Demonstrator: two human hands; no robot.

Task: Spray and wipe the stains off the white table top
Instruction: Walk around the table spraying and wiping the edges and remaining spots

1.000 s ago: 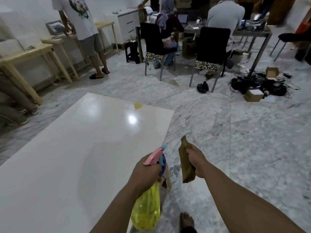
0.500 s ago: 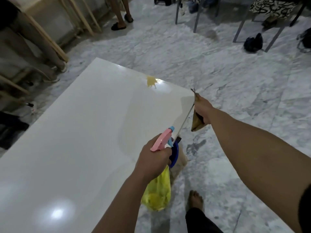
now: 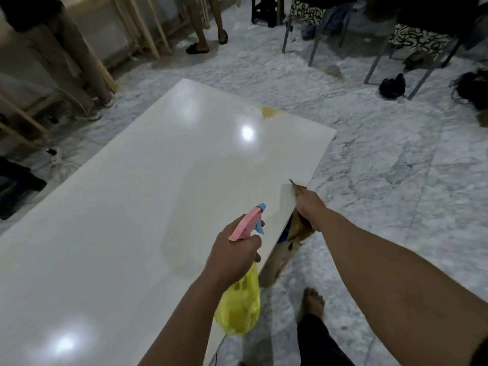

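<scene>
The white table top (image 3: 126, 207) stretches away from me, glossy, with a yellow-brown stain (image 3: 269, 112) near its far edge. My left hand (image 3: 232, 257) grips a spray bottle (image 3: 239, 307) with a yellow body and a pink and blue trigger head, held over the table's right side and pointing toward the stain. My right hand (image 3: 310, 210) holds a brown cloth (image 3: 297, 228) at the table's right edge; much of the cloth hangs below the edge.
The floor (image 3: 396, 180) is grey marble. My bare foot (image 3: 313, 302) stands beside the table. People's legs (image 3: 208, 25) and wooden table legs (image 3: 142, 27) are at the far left. Metal chairs (image 3: 383, 54), dark shoes (image 3: 392, 85) and cables lie at the far right.
The view has shifted, so the table and stain sit further right in frame. My right hand with the cloth has come closer to the table's edge. The bottle stays in my left hand.
</scene>
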